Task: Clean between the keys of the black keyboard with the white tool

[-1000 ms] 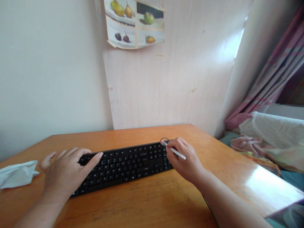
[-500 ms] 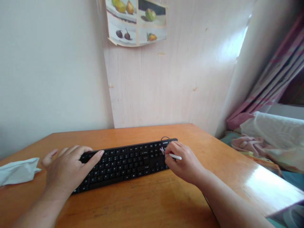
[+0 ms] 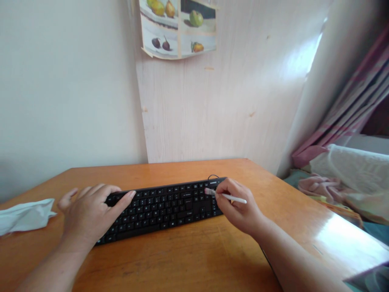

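A black keyboard [image 3: 165, 209] lies slightly slanted on the wooden table, its right end farther from me. My left hand [image 3: 91, 211] grips its left end, with the thumb on top by the upper row and the fingers over the far edge. In my right hand [image 3: 238, 202] is a small brush [image 3: 238, 199] with a white handle, pinched between thumb and fingers. Its pinkish bristle tip points left and is at the keys near the keyboard's right part. The right hand covers most of the number pad.
A crumpled white tissue [image 3: 27, 217] lies on the table [image 3: 170, 263] at the left. Behind the keyboard a thin black cable [image 3: 213, 176] loops up. A wall with fruit pictures [image 3: 179, 30] stands at the back. Piled cloths [image 3: 319, 186] are beyond the table's right edge.
The brush has turned in my right hand; more of its handle shows and its bristles point left at the keys. My left hand keeps its hold. The whole view has shifted slightly.
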Available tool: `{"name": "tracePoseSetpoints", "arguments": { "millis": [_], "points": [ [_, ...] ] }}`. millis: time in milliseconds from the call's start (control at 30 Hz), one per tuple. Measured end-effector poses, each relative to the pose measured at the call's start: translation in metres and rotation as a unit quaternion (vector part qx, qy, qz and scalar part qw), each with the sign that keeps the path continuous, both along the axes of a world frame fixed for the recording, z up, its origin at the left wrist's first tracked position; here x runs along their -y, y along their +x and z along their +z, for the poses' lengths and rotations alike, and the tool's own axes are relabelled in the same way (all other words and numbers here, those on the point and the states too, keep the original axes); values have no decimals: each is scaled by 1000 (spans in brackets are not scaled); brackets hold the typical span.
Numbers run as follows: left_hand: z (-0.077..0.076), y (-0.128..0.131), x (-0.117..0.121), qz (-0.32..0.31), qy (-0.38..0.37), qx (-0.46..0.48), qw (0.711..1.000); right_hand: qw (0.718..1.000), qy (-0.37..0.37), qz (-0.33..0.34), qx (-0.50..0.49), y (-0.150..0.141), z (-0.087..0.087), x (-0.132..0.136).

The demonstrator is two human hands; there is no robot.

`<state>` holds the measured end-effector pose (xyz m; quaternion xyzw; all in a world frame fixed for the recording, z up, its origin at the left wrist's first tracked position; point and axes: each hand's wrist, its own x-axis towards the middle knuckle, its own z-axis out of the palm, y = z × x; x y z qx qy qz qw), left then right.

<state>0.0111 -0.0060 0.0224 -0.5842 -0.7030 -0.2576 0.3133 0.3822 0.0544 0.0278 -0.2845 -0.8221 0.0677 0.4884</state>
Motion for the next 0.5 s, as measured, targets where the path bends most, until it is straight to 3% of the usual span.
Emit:
{"name": "tracePoseSetpoints", "arguments": {
  "millis": [200,500],
  "points": [
    [0,-1,0,2,-4,3,1000,998,63,-7,13,-5,-4,-3],
    [1,2,0,-1,-4,7,1000,994,64,-3,91,-4,-3,-1]
  ]
}}
